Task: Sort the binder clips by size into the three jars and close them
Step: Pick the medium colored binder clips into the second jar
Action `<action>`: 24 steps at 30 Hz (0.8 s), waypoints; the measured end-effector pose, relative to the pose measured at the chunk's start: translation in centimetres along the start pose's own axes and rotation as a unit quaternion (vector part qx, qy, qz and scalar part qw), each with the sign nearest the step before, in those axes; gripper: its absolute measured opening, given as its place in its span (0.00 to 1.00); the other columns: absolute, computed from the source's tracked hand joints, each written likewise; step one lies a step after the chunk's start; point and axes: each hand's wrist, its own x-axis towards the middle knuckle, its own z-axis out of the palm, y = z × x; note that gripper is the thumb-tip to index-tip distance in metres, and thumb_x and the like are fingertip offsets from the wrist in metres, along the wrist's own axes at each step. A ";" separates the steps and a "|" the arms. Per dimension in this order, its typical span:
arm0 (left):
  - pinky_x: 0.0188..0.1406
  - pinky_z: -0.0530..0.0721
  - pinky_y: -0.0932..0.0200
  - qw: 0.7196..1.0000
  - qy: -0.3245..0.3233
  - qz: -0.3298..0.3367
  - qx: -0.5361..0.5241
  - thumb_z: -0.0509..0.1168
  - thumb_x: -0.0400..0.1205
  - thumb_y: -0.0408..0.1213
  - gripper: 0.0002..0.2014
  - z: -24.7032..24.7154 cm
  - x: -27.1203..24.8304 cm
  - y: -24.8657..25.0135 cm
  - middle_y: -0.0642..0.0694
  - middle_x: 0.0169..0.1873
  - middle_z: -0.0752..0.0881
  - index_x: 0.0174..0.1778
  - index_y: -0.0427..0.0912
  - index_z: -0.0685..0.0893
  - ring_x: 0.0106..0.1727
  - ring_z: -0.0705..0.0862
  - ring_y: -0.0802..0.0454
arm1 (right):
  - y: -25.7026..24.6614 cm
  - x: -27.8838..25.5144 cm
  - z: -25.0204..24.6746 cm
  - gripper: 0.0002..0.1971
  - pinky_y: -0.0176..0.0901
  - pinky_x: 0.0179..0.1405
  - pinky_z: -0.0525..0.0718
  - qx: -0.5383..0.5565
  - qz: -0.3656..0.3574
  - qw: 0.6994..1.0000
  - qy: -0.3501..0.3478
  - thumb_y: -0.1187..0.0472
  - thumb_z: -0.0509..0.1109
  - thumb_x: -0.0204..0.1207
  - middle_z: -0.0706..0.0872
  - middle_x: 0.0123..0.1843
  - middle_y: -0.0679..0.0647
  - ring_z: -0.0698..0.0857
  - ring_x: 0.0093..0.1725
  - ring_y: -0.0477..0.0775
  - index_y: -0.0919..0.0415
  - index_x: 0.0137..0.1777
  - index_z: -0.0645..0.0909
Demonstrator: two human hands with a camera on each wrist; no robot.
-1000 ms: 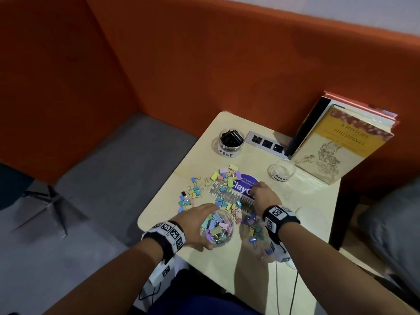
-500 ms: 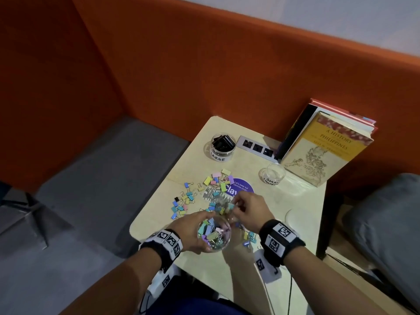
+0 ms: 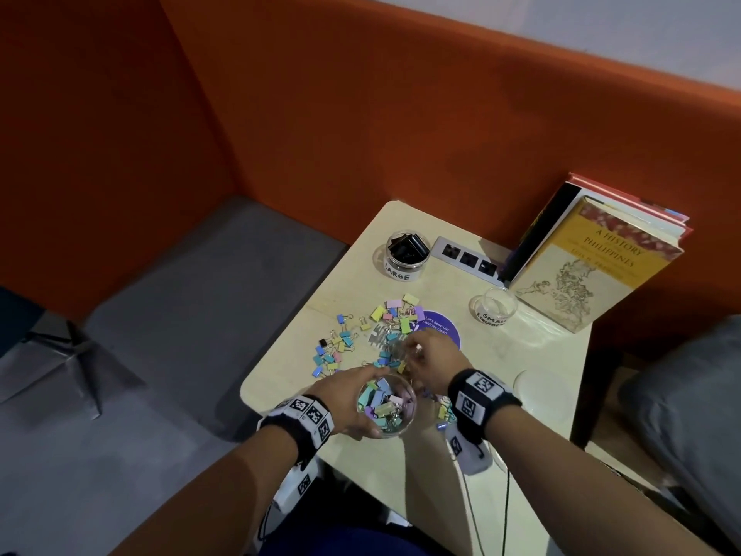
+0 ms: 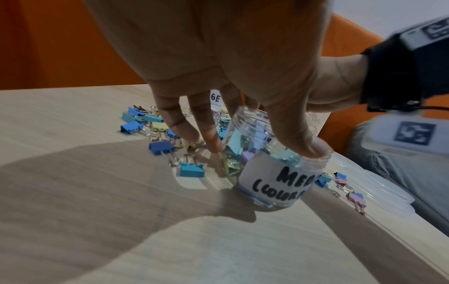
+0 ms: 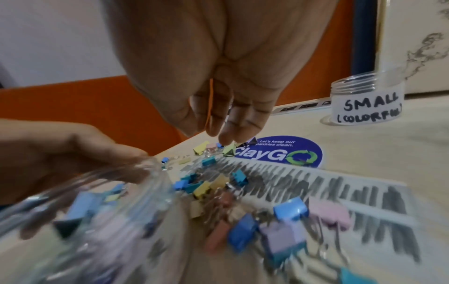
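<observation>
My left hand point(image 3: 353, 399) grips the clear jar point(image 3: 387, 407) labelled for medium clips point(image 4: 274, 182), thumb on its rim and fingers behind it. The jar stands tilted near the table's front edge, about half full of pastel binder clips. Just beyond it, my right hand point(image 3: 421, 355) hovers over the loose pile of coloured clips point(image 3: 361, 335). Its fingertips point(image 5: 224, 139) come together on a pale green clip point(image 5: 229, 150). The jar marked LARGE point(image 3: 402, 254) holds black clips at the back. The jar marked SMALL point(image 5: 368, 100) stands open at the right and looks empty.
Books point(image 3: 593, 266) lean against the orange wall at the back right, beside a socket strip point(image 3: 467, 258). A purple round sticker point(image 3: 441, 327) and a striped sheet point(image 5: 328, 192) lie under the clips. Pale lids point(image 3: 541, 391) sit at the right edge. More clips point(image 3: 443, 413) lie under my right wrist.
My right hand drew back from the sticker toward the jar and now sits over the pile beside it. My left hand has kept its hold on the medium jar.
</observation>
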 end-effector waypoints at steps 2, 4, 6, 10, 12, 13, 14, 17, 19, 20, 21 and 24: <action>0.45 0.84 0.68 1.000 -0.004 -0.004 -0.011 0.84 0.64 0.48 0.48 0.1 0.1 0.0 0.62 0.70 0.79 0.76 0.70 0.66 0.55 0.84 0.59 | 0.0 1.8 -0.1 0.21 0.50 0.67 0.79 -0.039 -0.006 0.999 -0.016 0.63 0.67 0.80 0.75 0.73 0.53 0.77 0.70 0.57 0.53 0.72 0.77; 0.39 0.86 0.70 0.999 -0.011 -0.010 -0.033 0.85 0.64 0.45 0.47 0.1 0.1 -0.1 0.61 0.69 0.79 0.74 0.73 0.66 0.50 0.88 0.58 | 0.0 3.1 -0.2 0.31 0.56 0.73 0.76 -0.097 -0.010 0.994 -0.057 0.68 0.68 0.78 0.65 0.81 0.54 0.70 0.76 0.61 0.52 0.80 0.68; 0.36 0.88 0.69 0.998 -0.015 -0.016 -0.053 0.85 0.65 0.42 0.47 0.1 0.1 -0.2 0.61 0.69 0.79 0.74 0.73 0.67 0.48 0.89 0.57 | 0.1 4.0 -0.1 0.35 0.59 0.73 0.75 -0.161 -0.008 0.982 -0.100 0.69 0.68 0.77 0.61 0.83 0.55 0.67 0.77 0.66 0.53 0.83 0.62; 0.38 0.90 0.64 0.998 -0.024 -0.018 -0.057 0.85 0.65 0.41 0.48 0.1 0.0 0.0 0.61 0.71 0.78 0.75 0.73 0.66 0.47 0.90 0.56 | 0.9 4.1 0.5 0.28 0.57 0.70 0.78 -0.207 0.006 0.972 -0.112 0.70 0.66 0.76 0.67 0.78 0.58 0.71 0.73 0.66 0.58 0.78 0.72; 0.38 0.91 0.60 0.997 -0.024 -0.019 -0.064 0.85 0.65 0.41 0.48 0.1 -0.1 0.0 0.59 0.71 0.78 0.75 0.73 0.66 0.48 0.90 0.55 | 1.2 3.9 0.8 0.23 0.52 0.65 0.81 -0.202 0.012 0.976 -0.084 0.72 0.65 0.76 0.72 0.71 0.60 0.77 0.67 0.63 0.63 0.72 0.77; 0.37 0.92 0.59 0.997 -0.023 -0.020 -0.065 0.85 0.65 0.41 0.48 0.1 -0.2 0.0 0.59 0.71 0.78 0.75 0.72 0.66 0.49 0.89 0.55 | 1.4 3.9 0.8 0.23 0.51 0.64 0.81 -0.189 0.020 0.979 -0.069 0.72 0.65 0.75 0.72 0.69 0.60 0.78 0.64 0.62 0.63 0.71 0.77; 0.37 0.92 0.59 0.997 -0.023 -0.021 -0.065 0.85 0.65 0.41 0.48 0.1 -0.2 0.0 0.59 0.71 0.78 0.75 0.72 0.66 0.50 0.89 0.55 | 1.6 3.9 0.8 0.24 0.51 0.64 0.81 -0.165 0.031 0.984 -0.055 0.72 0.64 0.76 0.72 0.69 0.60 0.79 0.64 0.62 0.63 0.73 0.76; 0.39 0.92 0.58 0.998 -0.025 -0.024 -0.061 0.85 0.65 0.41 0.48 0.0 -0.2 0.1 0.60 0.72 0.78 0.76 0.72 0.66 0.54 0.87 0.54 | 2.5 4.0 0.7 0.29 0.53 0.70 0.79 -0.110 0.052 0.992 -0.042 0.69 0.66 0.78 0.68 0.75 0.60 0.77 0.69 0.64 0.56 0.80 0.70; 0.40 0.92 0.57 0.998 -0.026 -0.025 -0.058 0.85 0.65 0.41 0.49 -0.1 -0.2 0.2 0.60 0.72 0.78 0.76 0.71 0.66 0.56 0.86 0.54 | 2.7 4.0 0.8 0.29 0.51 0.69 0.78 -0.103 0.057 0.992 -0.053 0.66 0.67 0.79 0.69 0.75 0.59 0.78 0.68 0.63 0.53 0.80 0.69; 0.40 0.92 0.57 0.998 -0.026 -0.026 -0.058 0.85 0.65 0.41 0.49 -0.1 -0.2 0.2 0.60 0.72 0.78 0.77 0.71 0.66 0.55 0.86 0.54 | 2.8 4.0 0.8 0.28 0.50 0.68 0.79 -0.101 0.061 0.992 -0.053 0.66 0.67 0.79 0.69 0.74 0.58 0.79 0.67 0.63 0.54 0.79 0.71; 0.41 0.92 0.57 0.998 -0.027 -0.027 -0.059 0.85 0.65 0.41 0.49 -0.1 -0.1 0.2 0.60 0.71 0.78 0.77 0.71 0.66 0.54 0.87 0.55 | 2.8 3.9 0.8 0.27 0.48 0.65 0.80 -0.098 0.065 0.992 -0.049 0.67 0.68 0.79 0.70 0.73 0.58 0.80 0.65 0.62 0.55 0.78 0.72; 0.43 0.91 0.60 0.998 -0.031 -0.030 -0.053 0.85 0.64 0.43 0.49 -0.2 -0.1 0.3 0.60 0.71 0.78 0.76 0.72 0.65 0.52 0.88 0.57 | 2.7 3.8 1.0 0.22 0.47 0.61 0.79 -0.101 0.079 0.991 -0.037 0.70 0.68 0.78 0.74 0.71 0.59 0.80 0.64 0.61 0.61 0.72 0.74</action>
